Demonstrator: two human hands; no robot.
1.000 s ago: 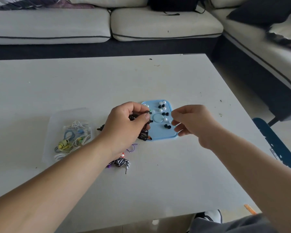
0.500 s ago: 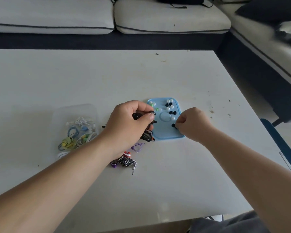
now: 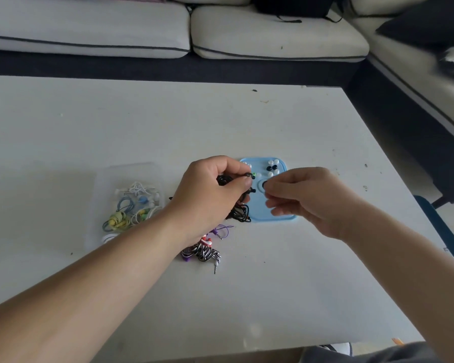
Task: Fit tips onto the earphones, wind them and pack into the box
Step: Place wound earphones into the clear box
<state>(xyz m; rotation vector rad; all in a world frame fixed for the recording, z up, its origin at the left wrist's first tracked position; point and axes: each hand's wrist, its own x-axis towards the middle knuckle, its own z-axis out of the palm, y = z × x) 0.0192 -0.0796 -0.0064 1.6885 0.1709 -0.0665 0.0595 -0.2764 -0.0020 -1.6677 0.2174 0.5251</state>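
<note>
My left hand (image 3: 212, 189) grips a black earphone (image 3: 249, 175) by its bud, and the black cord (image 3: 240, 212) hangs in a tangle below. Just to its right, my right hand (image 3: 304, 197) pinches a small black ear tip (image 3: 265, 183) between thumb and forefinger, a short gap from the bud. Under both hands lies a blue lid (image 3: 260, 205) with several loose white and black tips (image 3: 271, 167). A clear box (image 3: 127, 205) at the left holds several wound earphones.
A striped black-and-white earphone bundle (image 3: 202, 251) and a purple cord (image 3: 222, 229) lie near my left wrist. The white table (image 3: 116, 127) ends at a sofa beyond and drops off at the right, where a blue chair (image 3: 440, 231) stands.
My right hand has lifted off the blue lid with a black tip and moved left toward the earphone bud. My left hand has kept its hold.
</note>
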